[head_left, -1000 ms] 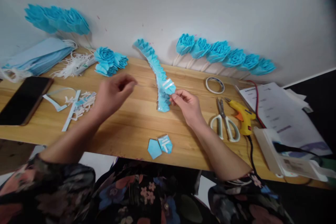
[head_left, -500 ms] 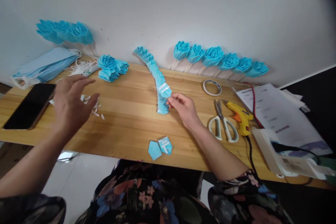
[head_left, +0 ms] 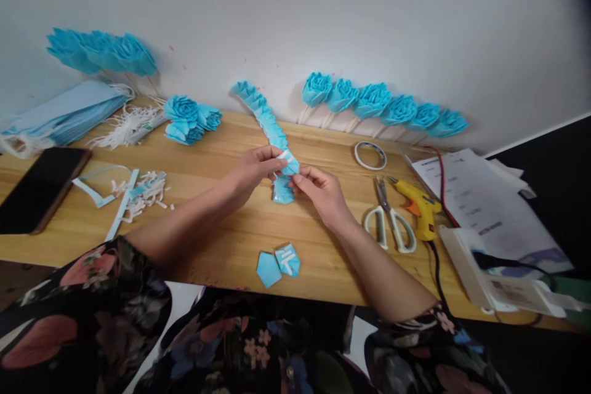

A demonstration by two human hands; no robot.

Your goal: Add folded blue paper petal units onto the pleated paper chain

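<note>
A long chain of folded blue paper petals runs from the wall down to the middle of the wooden table. My right hand pinches a blue petal piece with white tape strips at the chain's near end. My left hand has its fingers pinched on a white tape strip on that same piece. Two loose blue pentagon pieces lie near the table's front edge, below my hands.
Blue paper roses lean on the wall; more roses lie left. White scraps, a phone, stacked masks, a tape roll, scissors, a yellow glue gun, papers and a white box sit around.
My left hand went out to the white scraps at the left, then came back to the petal piece that my right hand holds. The right hand hardly moved.
</note>
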